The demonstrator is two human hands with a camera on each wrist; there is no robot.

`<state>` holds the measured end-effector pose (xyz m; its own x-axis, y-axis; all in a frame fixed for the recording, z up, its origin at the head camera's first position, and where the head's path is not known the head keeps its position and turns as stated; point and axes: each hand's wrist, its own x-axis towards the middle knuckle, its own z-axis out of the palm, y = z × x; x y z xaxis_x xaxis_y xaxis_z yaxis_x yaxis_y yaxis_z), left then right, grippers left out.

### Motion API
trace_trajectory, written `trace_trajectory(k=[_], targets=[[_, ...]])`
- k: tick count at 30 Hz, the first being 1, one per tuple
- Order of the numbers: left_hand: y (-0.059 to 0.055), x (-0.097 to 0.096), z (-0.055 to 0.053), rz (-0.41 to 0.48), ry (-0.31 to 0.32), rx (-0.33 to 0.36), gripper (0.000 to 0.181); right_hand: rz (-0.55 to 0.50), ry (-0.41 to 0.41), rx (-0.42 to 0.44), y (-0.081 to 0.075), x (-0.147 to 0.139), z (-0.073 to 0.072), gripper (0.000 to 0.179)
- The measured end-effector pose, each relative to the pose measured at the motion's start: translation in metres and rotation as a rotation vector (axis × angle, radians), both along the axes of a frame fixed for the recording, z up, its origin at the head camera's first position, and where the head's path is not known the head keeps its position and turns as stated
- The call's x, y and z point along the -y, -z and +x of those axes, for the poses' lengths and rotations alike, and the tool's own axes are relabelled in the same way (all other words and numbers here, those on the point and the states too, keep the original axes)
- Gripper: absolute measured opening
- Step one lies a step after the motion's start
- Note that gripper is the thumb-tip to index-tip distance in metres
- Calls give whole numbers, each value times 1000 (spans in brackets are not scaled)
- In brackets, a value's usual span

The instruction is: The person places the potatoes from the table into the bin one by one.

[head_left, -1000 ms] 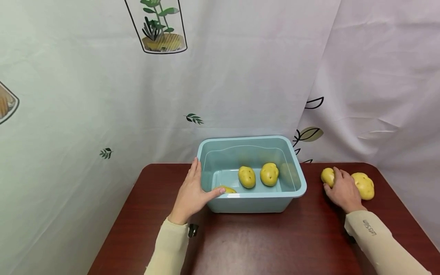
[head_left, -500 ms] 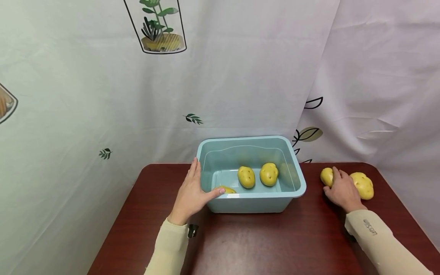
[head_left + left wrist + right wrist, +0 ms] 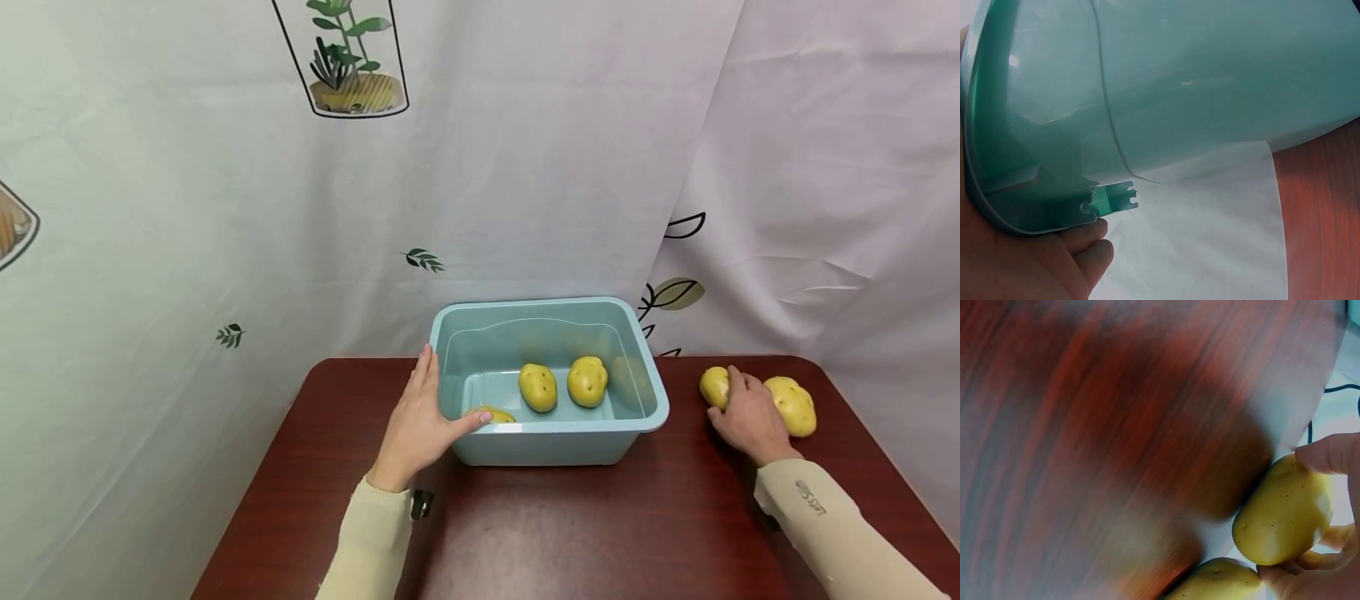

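My left hand (image 3: 417,423) rests on the near left corner of a light blue plastic tub (image 3: 536,448), fingers straight along the left rim and thumb on the front rim. In the left wrist view two fingertips (image 3: 1093,261) show by the tub's rim. Inside the tub lie two yellow potatoes (image 3: 537,387); a third potato (image 3: 498,414) is mostly hidden behind the front wall. At the right, my right hand (image 3: 753,418) holds a small potato (image 3: 1285,512) between thumb and fingers, low over the table. A larger potato (image 3: 792,407) lies beside that hand.
Everything stands on a dark red wood-grain table (image 3: 540,533). A pale printed cloth (image 3: 540,167) hangs behind its back edge. A black cable (image 3: 1342,389) shows beyond the table in the right wrist view.
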<state>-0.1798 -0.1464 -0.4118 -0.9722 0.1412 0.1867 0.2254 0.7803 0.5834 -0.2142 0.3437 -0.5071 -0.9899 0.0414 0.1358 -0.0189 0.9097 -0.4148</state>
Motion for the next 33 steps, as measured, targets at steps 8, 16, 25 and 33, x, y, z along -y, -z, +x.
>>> trace_trajectory(k=[8, 16, 25, 33], targets=[[0, 0, 0, -7, 0, -7, 124, 2, -9, -5, 0, 0, 2, 79], [-1, -1, 1, -3, -6, 9, 123, 10, -21, -18, -2, 0, 4, 78], [-2, 0, 1, -4, -3, 6, 128, 14, -23, -27, -2, -1, 5, 79], [-1, -1, 1, 4, -4, -2, 122, 22, -21, -35, -1, -2, 6, 78]])
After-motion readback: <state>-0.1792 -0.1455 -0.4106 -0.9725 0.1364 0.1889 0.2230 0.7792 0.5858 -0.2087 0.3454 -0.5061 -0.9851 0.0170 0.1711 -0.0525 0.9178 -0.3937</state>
